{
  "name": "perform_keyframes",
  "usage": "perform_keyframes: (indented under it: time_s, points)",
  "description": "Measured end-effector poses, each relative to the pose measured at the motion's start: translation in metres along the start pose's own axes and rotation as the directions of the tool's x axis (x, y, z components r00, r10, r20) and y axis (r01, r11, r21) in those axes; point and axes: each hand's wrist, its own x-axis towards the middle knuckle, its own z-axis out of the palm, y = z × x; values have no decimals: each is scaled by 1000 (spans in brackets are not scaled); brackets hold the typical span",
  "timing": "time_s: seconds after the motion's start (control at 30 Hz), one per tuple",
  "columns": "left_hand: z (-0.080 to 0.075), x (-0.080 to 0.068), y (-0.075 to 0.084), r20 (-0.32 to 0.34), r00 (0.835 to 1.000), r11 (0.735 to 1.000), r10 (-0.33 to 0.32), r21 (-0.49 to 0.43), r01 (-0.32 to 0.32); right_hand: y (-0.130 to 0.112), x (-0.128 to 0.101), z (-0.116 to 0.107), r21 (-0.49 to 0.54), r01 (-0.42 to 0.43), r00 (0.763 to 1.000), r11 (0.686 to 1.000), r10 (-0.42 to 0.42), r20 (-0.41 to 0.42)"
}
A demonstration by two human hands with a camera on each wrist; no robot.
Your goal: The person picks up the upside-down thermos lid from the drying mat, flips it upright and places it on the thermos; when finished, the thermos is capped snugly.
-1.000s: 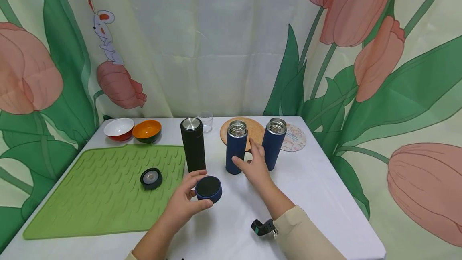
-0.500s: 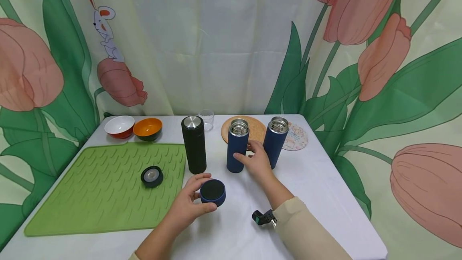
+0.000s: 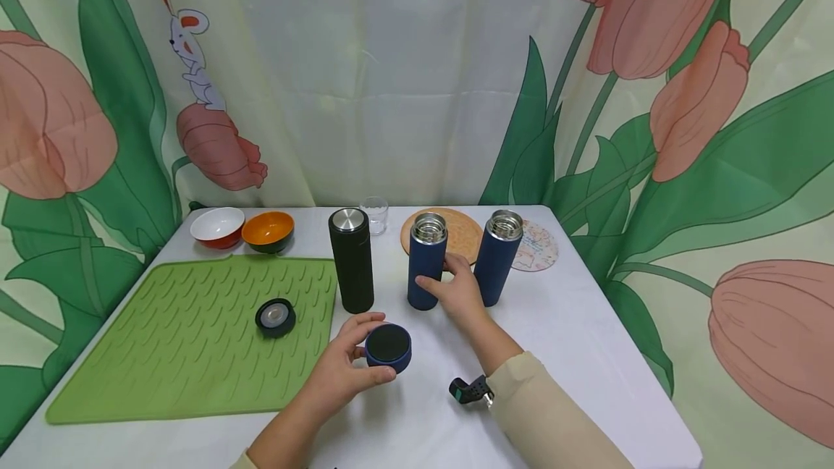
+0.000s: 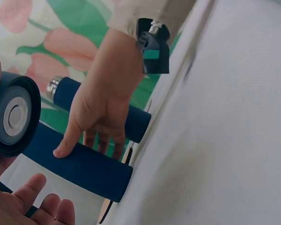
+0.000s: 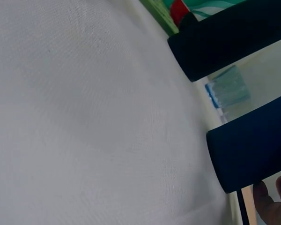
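My left hand (image 3: 342, 364) pinches a round dark-blue bottle lid (image 3: 388, 347) between thumb and fingers, above the white cloth; its pale inner seal shows in the left wrist view. The right hand (image 3: 464, 297) grips the nearer blue thermos bottle (image 3: 426, 266) from its right side, thumb across the front and fingers partly hidden behind. This bottle stands upright, its steel mouth uncovered. Close to the back of that hand is a second blue thermos bottle (image 3: 498, 259), also lidless. A black thermos (image 3: 352, 266) with a steel-topped lid stands to the left.
A dark lid (image 3: 276, 318) lies inner side up on the green mat (image 3: 195, 353). Behind stand a white-and-red bowl (image 3: 218, 226), an orange bowl (image 3: 268, 230) and a clear glass (image 3: 374, 214). A round wooden board (image 3: 465, 231) and a patterned disc (image 3: 537, 248) lie behind the bottles.
My right hand has come down onto the nearer blue bottle, its raised fingers curling behind it. The left hand has carried the lid a little to the right.
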Motion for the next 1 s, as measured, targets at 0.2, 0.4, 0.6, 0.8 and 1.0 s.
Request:
perform_keyframes:
  time_s: [0.2,0.4,0.6,0.8,1.0]
  points:
    - [4,4,9,-20,1000,999,17,31,-16,0,1,-4,-57,17,1000,998,-17,8]
    - [18,23,45,-96,956,957,276,115,-265,2,4,-8,-142,44,999,989,-45,-2]
    - [33,73,92,-216,822,839,527,284,-463,5,6,-6,-147,97,995,984,-99,-8]
    - [47,127,102,-334,848,909,413,209,-360,2,0,-5,-163,51,999,985,-49,13]
    - [49,150,97,-364,887,957,283,159,-241,-3,-1,-6,-111,43,999,993,-39,35]
